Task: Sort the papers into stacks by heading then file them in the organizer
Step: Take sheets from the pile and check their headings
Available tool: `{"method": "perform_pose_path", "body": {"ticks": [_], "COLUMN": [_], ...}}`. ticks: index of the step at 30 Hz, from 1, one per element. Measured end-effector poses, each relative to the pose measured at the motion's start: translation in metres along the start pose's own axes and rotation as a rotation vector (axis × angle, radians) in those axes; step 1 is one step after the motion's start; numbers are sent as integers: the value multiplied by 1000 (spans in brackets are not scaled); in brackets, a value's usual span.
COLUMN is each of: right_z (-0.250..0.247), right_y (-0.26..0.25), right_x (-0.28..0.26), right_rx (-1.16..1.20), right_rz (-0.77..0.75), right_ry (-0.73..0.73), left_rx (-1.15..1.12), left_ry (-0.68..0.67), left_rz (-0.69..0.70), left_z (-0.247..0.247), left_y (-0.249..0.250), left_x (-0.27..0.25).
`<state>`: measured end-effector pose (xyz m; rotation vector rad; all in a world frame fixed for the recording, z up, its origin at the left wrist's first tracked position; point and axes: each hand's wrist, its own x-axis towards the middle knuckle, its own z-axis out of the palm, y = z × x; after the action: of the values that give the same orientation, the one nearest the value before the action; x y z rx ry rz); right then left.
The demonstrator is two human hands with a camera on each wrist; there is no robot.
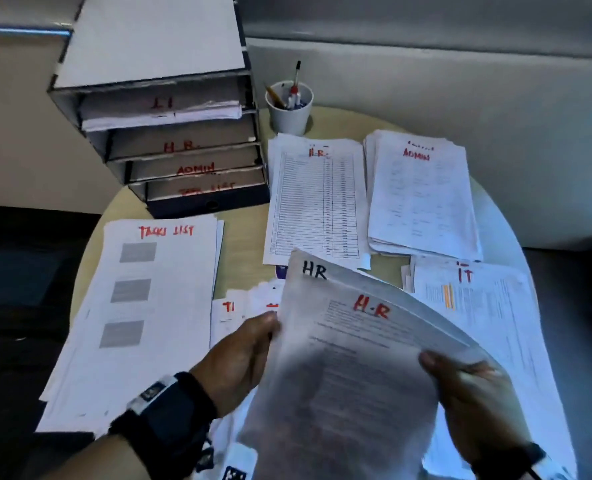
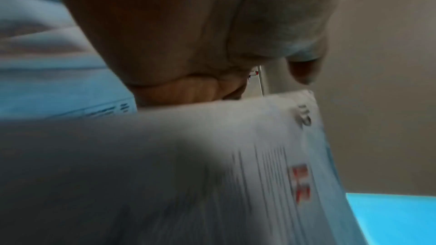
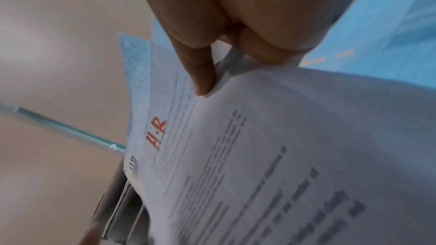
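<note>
Hands (image 1: 357, 375) gripping HR sheets (image 1: 350, 358), sorted stacks (image 1: 317, 199) around

head view looks down on the table (image 1: 242, 237); wrist views close, sharing held papers (image 1: 350, 358).

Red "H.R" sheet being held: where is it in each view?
Head: H.R sheet lower centre, between left hand and right hand.
Left wrist: lower half, blurred, red heading at right.
Right wrist: centre to lower right, heading at left.
Shared landmark: the black "HR" sheet behind it.
</note>
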<state>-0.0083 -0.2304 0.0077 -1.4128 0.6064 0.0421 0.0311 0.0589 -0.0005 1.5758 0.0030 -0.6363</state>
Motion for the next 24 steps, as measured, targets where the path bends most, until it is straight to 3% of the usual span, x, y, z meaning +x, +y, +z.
{"method": "perform_pose_path", "body": {"ticks": [2,5,7,10,12,15,19,24], "right_z": [14,27,27,24,24,26,28,26], "right_y": [-4,-5,3,21,30,35,32,30], "right_x": [7,21,28,29,24,17,10,11], "right_rx": [-36,50,-29,-347,-459,-500,-587,-589], "right_rz": [-45,-62,7,36,13,-10,-62,-72], "right_ry": [-3,-89,-172,-275,-267,-269,-326,-328], "left_rx": [-77,-82,-284,-639,-562,-218,-341,-220], "left_ry": [-32,232,271,289,329,418,503,515], "left_rz": [-51,-113,-78,-50,-84,-150,-141,-123], "left_z": [9,6,5,-2,-6,-8,-13,-13], "left_y": [-10,-18,-21,-21,-27,-34,-29,-21], "left_x": [-7,2,4,7,8,9,15,24]}}
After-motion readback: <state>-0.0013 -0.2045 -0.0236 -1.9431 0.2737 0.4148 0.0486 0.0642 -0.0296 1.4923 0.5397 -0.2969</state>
